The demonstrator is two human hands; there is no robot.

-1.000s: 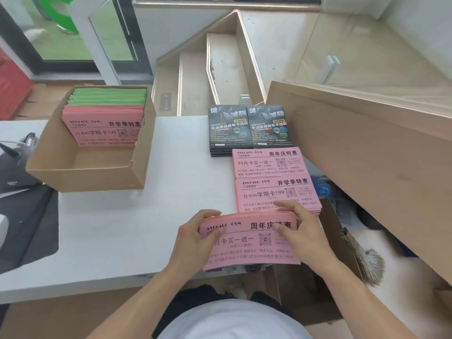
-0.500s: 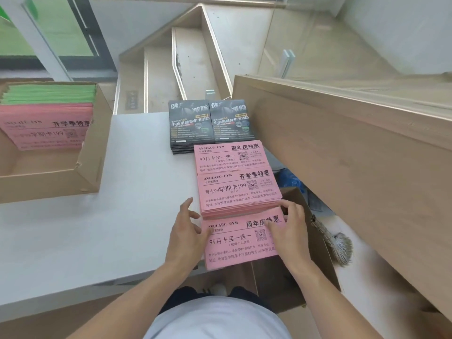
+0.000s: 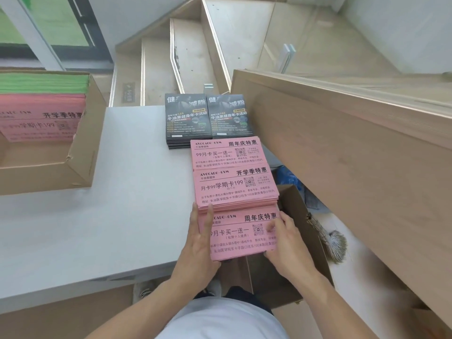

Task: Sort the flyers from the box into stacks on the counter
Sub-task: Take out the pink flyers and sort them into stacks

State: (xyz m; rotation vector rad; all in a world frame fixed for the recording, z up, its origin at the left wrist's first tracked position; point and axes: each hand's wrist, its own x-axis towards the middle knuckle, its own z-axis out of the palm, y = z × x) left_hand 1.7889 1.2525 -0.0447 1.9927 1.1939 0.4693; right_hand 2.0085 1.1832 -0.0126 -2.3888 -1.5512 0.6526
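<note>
At the far left, a cardboard box (image 3: 80, 165) is seen on the white counter (image 3: 137, 192), and pink and green flyers (image 3: 41, 113) are kept inside it, not yet sorted. Toward the middle back of the counter, two stacks of black flyers (image 3: 208, 116) are set side by side. Just in front of them, three pink stacks are laid in a row running toward the person: a far pink stack (image 3: 226, 151), a thick middle stack (image 3: 236, 187), and a near pink stack (image 3: 242, 237) at the counter's front edge.

The near stack is held from both sides. The left hand (image 3: 201, 238) is laid flat along its left edge with fingers straight and pressed against the paper. The right hand (image 3: 285, 243) is curled round the right edge, thumb on top.

The near stack appears to hang partly past the counter's front edge, above an open carton (image 3: 300, 241) on the floor. If it is let go before being pushed further on, sheets could be tipped into that carton. The middle stack could also be nudged crooked, since the two touch.
</note>
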